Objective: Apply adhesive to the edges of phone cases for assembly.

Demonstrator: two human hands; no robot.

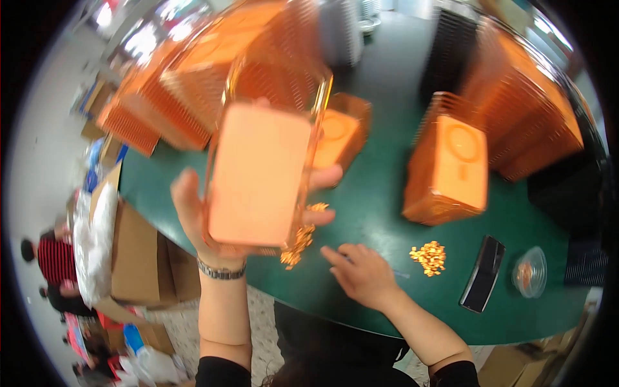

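My left hand [191, 208] holds up a phone case [261, 174] with a flat orange back panel and a shiny, see-through orange frame. The thumb is at its left side, two fingertips show past its right edge, and the palm is hidden behind it. Low over the green table, my right hand [364, 274] has its fingers closed around a thin stick-like tool [401, 275], mostly covered by the hand. Just left of that hand lies a pile of small gold-orange pieces [293, 255], partly behind the case. Another such pile [430, 258] lies to its right.
Stacks of orange cases [213, 51] rise at the back left, with more [525, 103] at the far right. Shorter stacks [461, 161] stand nearer. A phone [483, 274] and a clear round tub [530, 272] lie at right. Cardboard boxes [138, 258] flank the green table [380, 193].
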